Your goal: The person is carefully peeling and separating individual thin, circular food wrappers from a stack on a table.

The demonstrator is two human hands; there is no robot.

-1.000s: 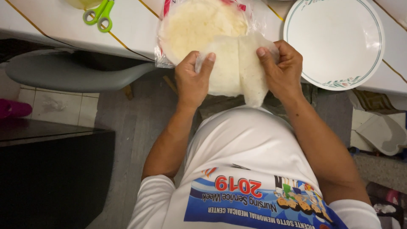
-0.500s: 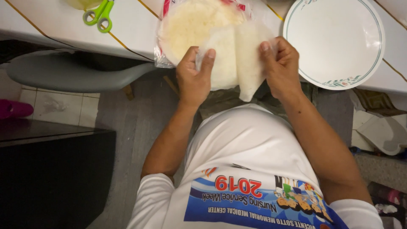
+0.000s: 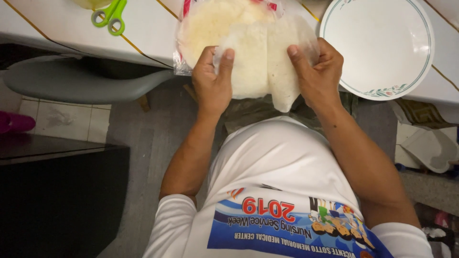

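Hands at upper centre of the frame: the left hand [image 3: 213, 83] and right hand [image 3: 318, 76] each pinch a pale tortilla [image 3: 265, 64] in their fingers, over the bench [image 3: 143, 28] edge, beside an open plastic bag [image 3: 210, 26]. A white plate [image 3: 377, 48] sits upper right, green scissors [image 3: 110, 14] upper left.

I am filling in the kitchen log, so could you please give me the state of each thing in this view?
Tortilla: folded, held up by both hands.
Left hand: grip closed on the tortilla.
Right hand: grip closed on the tortilla.
Bag of tortillas: open, lying on the table.
Plate: empty, upright.
Green scissors: closed, lying flat.
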